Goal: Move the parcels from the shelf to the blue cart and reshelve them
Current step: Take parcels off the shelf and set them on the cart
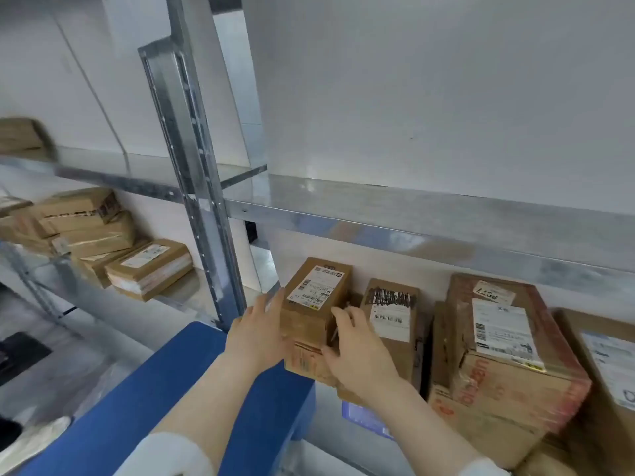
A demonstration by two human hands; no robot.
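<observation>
Head view: both hands (left (256, 333), right (357, 355)) clasp the parcel (314, 304) between them.

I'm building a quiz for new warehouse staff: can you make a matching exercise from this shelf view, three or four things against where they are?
Column one:
1. small box
2. blue cart
3. large taped box
4. stack of flat parcels

Column two:
A. right part of the lower shelf
B. shelf bay left of the metal upright
C. between the left hand and right hand
D. below the forearms, in front of the shelf

Pairs: 1-C, 2-D, 3-A, 4-B
</observation>
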